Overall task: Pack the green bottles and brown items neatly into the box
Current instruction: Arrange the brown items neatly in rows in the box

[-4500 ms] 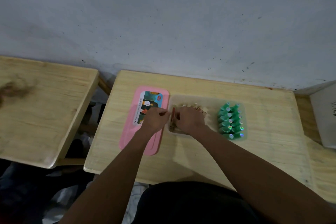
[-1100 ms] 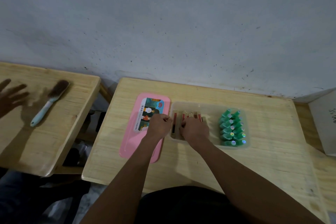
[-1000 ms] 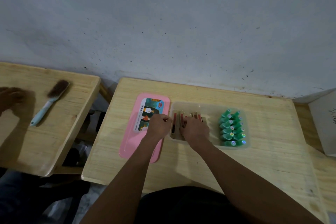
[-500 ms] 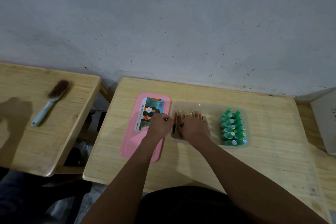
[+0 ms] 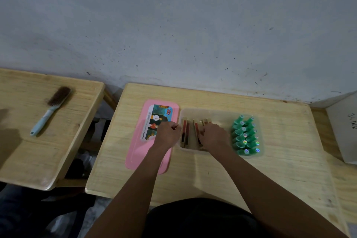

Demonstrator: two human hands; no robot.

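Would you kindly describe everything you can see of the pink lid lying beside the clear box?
The pink rectangular plastic lid lies flat on the pale wooden desk, lengthwise away from the person, just left of the clear plastic box. Its corners are rounded, with a raised rim. A printed picture label with a barcode covers its far half. The left hand and forearm cross over its right side, hiding part of the label; whether they press on it is unclear.

Single head-worn wide-angle view, looking forward and steeply down at a light wooden desk against a grey wall.
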